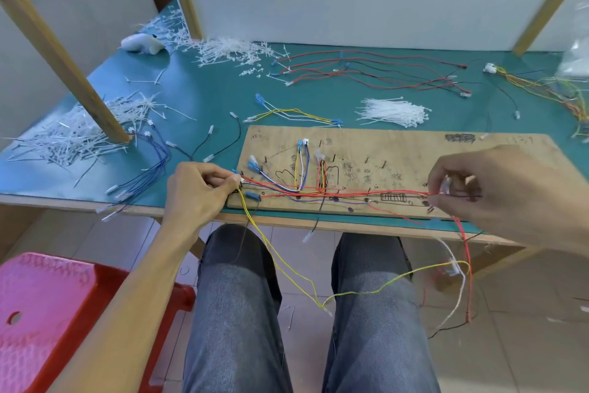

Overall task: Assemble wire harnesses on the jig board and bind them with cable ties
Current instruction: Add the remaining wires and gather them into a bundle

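Here, a wooden jig board lies flat at the near edge of a teal desk. Its long axis runs from nine o'clock to three o'clock. A run of red wires stretches taut along the board's near side, on the same nine-to-three line.

At the nine o'clock end, the left hand pinches the wires in its fingers, beside a small white connector. At the three o'clock end, the right hand has its fingers curled round the other end of the red wires, with a clear connector between the fingertips. Short branches of blue, white, yellow and red wire turn toward twelve o'clock among the board's pegs.

A yellow wire droops from the left hand toward six o'clock and loops across the person's knees.

Just beyond the board, at twelve o'clock, lies a bundle of white cable ties, also lying nine to three. At ten o'clock sit heaps of white tie offcuts. At two o'clock, a clear plastic bag is too blurred to tell its contents. A red stool stands on the floor at seven o'clock.
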